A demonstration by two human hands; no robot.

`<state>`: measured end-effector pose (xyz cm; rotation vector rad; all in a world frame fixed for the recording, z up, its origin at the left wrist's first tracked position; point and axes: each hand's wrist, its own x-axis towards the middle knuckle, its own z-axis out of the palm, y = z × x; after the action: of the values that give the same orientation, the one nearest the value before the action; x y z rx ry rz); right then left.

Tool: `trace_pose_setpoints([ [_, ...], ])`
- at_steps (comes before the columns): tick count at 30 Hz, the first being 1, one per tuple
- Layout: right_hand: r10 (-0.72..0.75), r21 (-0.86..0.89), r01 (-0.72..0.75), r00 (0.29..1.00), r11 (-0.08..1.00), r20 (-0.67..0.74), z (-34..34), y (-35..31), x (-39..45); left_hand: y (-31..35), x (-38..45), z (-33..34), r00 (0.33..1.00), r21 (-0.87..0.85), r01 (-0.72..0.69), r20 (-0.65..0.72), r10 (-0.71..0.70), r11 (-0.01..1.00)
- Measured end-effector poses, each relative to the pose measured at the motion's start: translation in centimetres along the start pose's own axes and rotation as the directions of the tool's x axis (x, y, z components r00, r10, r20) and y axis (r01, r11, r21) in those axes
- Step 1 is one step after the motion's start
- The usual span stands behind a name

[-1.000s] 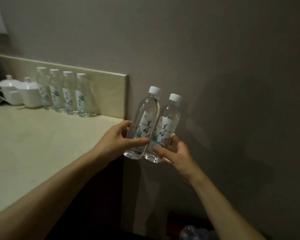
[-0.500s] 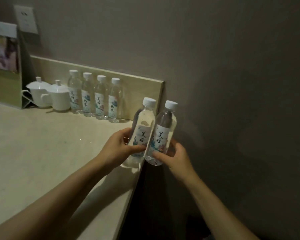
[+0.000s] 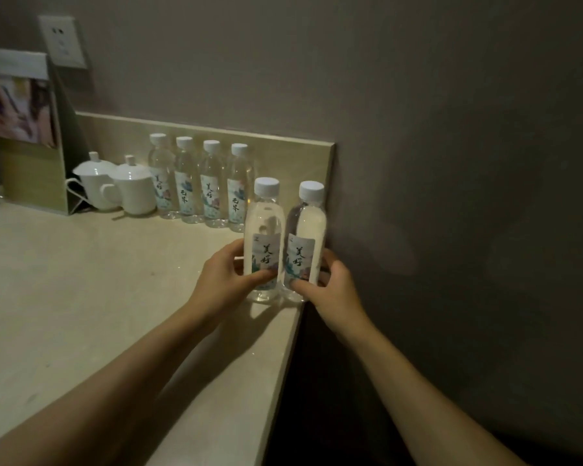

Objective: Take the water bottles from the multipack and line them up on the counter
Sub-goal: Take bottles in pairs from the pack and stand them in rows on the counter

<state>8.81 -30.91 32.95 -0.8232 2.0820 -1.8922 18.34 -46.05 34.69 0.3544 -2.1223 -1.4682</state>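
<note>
- Four water bottles [image 3: 199,183] stand upright in a row against the backsplash [image 3: 283,153] at the rear of the worktop [image 3: 81,297], caps on, labels facing front, each touching or just beside its neighbour.
- Left hand [image 3: 226,280] wrapped around the left held bottle [image 3: 265,240]; thumb across the label, fingers behind.
- Right hand [image 3: 330,290] wrapped around the right held bottle [image 3: 305,243], low on the body.
- Both held bottles upright, side by side and touching, at the right end of the worktop near its edge and the wall [image 3: 451,163]. Bases look at or just above the surface; cannot tell whether they rest on it.
- These two sit forward of the row, not yet in line with it.
- Two lidded white cups [image 3: 122,186] stand left of the row; a card stand [image 3: 24,129] further left.
- Multipack not in view; number of bottles left unknown.
- Judgement: four placed, two mid-placement. Remaining: slide the pair back to extend the row rightward, then release.
</note>
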Motion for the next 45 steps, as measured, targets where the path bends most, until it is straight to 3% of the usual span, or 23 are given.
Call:
trace_pose_setpoints([
  [13, 0.113, -0.139, -0.132, 0.984, 0.981, -0.140, 4.7, -0.9, 4.6, -3.5, 7.9, -2.9, 0.995, 0.096, -0.072, 0.072, 0.065, 0.993],
  [18, 0.058, -0.245, -0.156, 0.930, 0.957, -0.364, 6.6, -0.9, 5.1, -4.5, 9.5, -2.6, 0.995, 0.066, -0.074, 0.066, 0.070, 0.995],
  [21, 0.002, -0.316, -0.170, 0.882, 0.933, -0.470, 7.4, -0.4, 5.0, -5.0, 9.9, -2.9, 0.993, 0.148, -0.114, 0.048, 0.108, 0.982],
  [30, -0.057, -0.395, -0.195, 0.838, 0.897, -0.543, 8.3, -0.3, 6.4, -5.6, 11.1, -2.9, 0.988, 0.217, -0.155, 0.056, 0.147, 0.964],
  [45, -0.052, -0.477, -0.286, 0.813, 0.831, -0.579, 8.3, -0.3, 9.3, -5.1, 12.7, -1.2, 0.996, 0.201, -0.053, -0.059, 0.066, 0.978],
])
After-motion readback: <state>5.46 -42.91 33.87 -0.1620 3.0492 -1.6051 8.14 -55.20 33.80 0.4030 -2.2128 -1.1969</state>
